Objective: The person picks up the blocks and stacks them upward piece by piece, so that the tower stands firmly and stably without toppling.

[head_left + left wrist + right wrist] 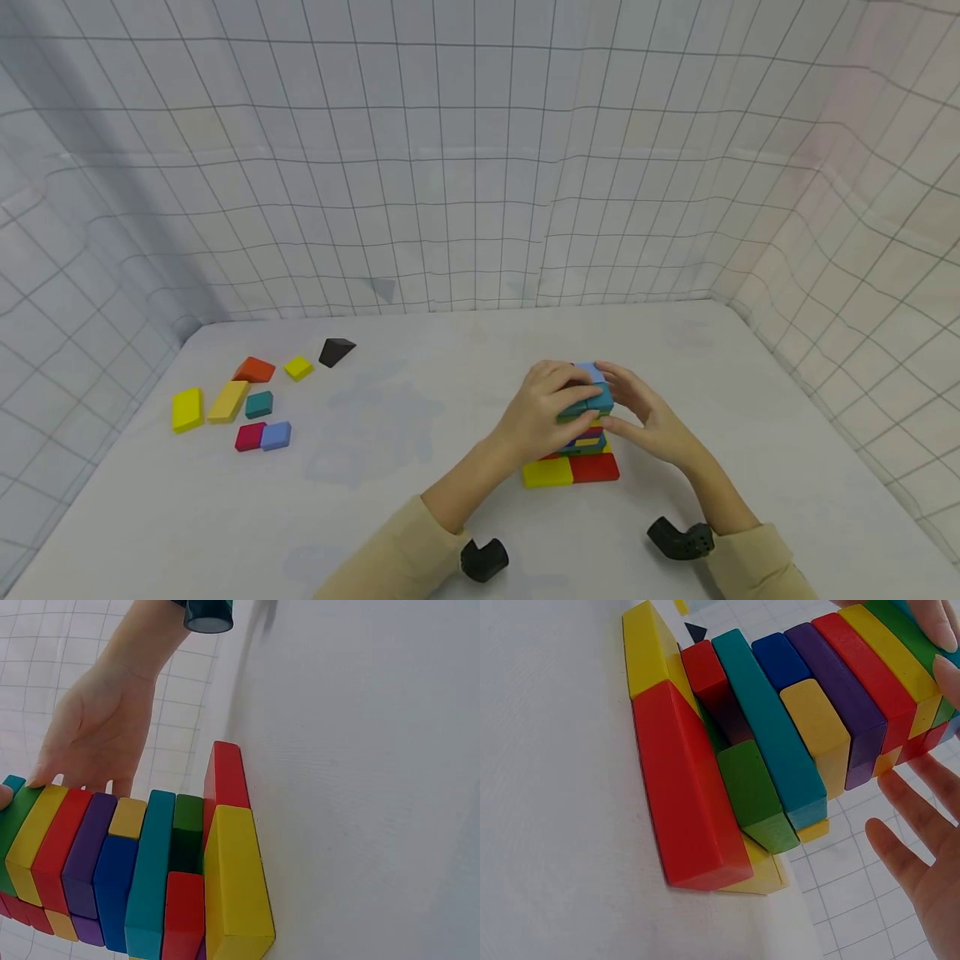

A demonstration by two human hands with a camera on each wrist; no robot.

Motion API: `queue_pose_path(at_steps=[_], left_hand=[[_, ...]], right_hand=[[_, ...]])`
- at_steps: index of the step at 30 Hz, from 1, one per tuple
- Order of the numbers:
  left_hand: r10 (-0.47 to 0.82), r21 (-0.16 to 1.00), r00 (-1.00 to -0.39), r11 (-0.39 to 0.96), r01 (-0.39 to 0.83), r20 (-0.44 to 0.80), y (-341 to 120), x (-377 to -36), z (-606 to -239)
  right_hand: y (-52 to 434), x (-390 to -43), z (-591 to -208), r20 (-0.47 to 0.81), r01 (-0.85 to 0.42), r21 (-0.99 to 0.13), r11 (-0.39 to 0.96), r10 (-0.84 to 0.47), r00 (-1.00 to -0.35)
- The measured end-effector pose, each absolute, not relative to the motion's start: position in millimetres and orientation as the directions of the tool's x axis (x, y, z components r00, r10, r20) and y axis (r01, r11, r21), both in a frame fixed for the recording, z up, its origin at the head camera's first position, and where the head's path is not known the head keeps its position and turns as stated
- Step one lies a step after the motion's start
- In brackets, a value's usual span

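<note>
Nearest on the white table (420, 500), right of centre, stands a stack of blocks (573, 458): smooth, painted, rectangular pieces with crisp edges. A flat yellow block (547, 472) and a red block (595, 467) form its base; teal, green, purple and blue bars are layered above.

Both hands meet at the top of the stack. The left hand (543, 410) curls its fingers over a light blue block (596, 385) on the top layer. The right hand (651, 417) lies against the stack's right side with fingers nearly straight; whether it actually presses the blocks is hard to tell.

Further off, at the table's left, loose pieces lie scattered: a yellow slab (187, 409), a teal cube (258, 405), a magenta block (250, 436), an orange wedge (254, 369) and a black wedge (335, 351).

Behind, a soft white sheet (480, 167) with a grey grid walls in the table.
</note>
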State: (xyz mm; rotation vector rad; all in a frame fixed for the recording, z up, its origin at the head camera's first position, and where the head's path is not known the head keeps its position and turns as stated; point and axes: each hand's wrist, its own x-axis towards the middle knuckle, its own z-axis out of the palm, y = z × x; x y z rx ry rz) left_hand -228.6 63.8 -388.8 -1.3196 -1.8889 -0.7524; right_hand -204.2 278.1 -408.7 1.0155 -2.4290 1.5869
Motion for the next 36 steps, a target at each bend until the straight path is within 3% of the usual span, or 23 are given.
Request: queue_pose_path(at_steps=[5,12,16,27,31,36], left_hand=[[0.544,0.119,-0.272,0.300,0.947,0.794,60.3,-228.4,-390.1],[0.520,0.478,-0.538,0.258,0.839,0.664,47.2,-228.2,-393.5],[0.526,0.628,-0.623,0.200,0.752,0.579,42.2,-229.2,-395.5],[0.541,0.685,-0.620,0.106,0.721,0.568,40.1,-231.1,-396.0],[0.552,0.680,-0.610,0.103,0.726,0.568,40.3,-231.3,-395.9],[0.584,0.705,-0.645,0.166,0.690,0.494,30.6,-229.8,-395.6]], right_hand=[[277.8,-204.4,-409.1,0.393,-0.554,-0.793,0.255,-0.481,-0.784],[275.0,-203.2,-407.4,0.388,-0.544,-0.788,0.290,-0.452,-0.803],[272.3,-202.4,-405.4,0.404,-0.554,-0.782,0.285,-0.445,-0.799],[269.8,-201.6,-402.5,0.436,-0.586,-0.766,0.262,-0.458,-0.775],[270.2,-201.7,-403.0,0.448,-0.595,-0.763,0.254,-0.456,-0.769],[271.2,-201.7,-404.5,0.449,-0.591,-0.763,0.262,-0.443,-0.776]])
